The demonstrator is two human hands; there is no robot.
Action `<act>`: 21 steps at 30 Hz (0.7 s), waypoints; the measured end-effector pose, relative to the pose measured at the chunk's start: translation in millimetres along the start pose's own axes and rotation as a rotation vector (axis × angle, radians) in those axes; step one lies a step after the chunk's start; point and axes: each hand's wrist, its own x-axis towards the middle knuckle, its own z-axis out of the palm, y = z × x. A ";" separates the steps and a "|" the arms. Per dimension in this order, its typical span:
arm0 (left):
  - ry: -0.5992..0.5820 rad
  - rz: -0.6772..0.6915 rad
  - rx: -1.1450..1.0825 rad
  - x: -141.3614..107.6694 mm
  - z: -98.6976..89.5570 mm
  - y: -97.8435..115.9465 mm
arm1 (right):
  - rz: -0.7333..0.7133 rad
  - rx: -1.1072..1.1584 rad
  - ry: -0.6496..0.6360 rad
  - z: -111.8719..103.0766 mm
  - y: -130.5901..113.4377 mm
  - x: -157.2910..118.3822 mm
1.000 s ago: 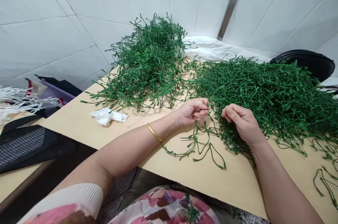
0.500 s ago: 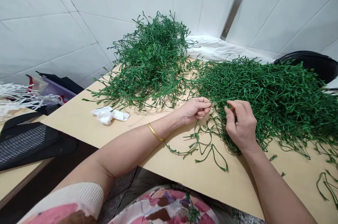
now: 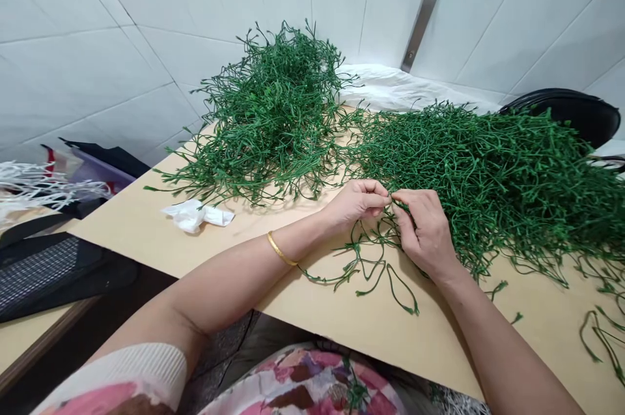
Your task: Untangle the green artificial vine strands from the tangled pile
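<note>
My left hand (image 3: pixel 362 203) and my right hand (image 3: pixel 424 227) meet fingertip to fingertip over the table. Both are closed in a pinch at the end of a thin green plastic stem, mostly hidden by the fingers. Just right of them spreads a large tangled heap of green plastic stems (image 3: pixel 469 161), with forked tips. Behind my left hand rises a second heap of green stems (image 3: pixel 278 109). A few loose green stems (image 3: pixel 385 271) lie on the table below my hands, one reaching toward the gold bangle (image 3: pixel 280 249) on my left wrist.
A crumpled white tissue (image 3: pixel 198 215) lies on the tan tabletop (image 3: pixel 312 301) at left. A black round-edged bag (image 3: pixel 566 109) stands behind the right heap. White plastic sheeting (image 3: pixel 395 86) runs along the tiled wall. At far left are white stems (image 3: pixel 43 187) and a black mesh bag (image 3: pixel 43 275).
My right hand has moved left, closing the gap to my left hand, so the fingertips now meet. The view has shifted slightly.
</note>
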 end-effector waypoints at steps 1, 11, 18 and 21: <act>-0.019 0.001 0.000 -0.8 0.1 -0.5 | 0.019 0.020 -0.010 1.4 0.6 -0.3; -0.135 -0.029 0.026 -3.7 1.5 -1.8 | 0.091 -0.012 -0.030 6.1 1.5 3.1; -0.160 -0.073 -0.094 3.8 -5.6 -1.6 | 0.406 0.382 0.015 -15.0 -1.4 7.2; -0.131 -0.050 -0.094 6.7 -10.6 -3.0 | 0.487 0.378 0.177 -20.5 1.0 5.0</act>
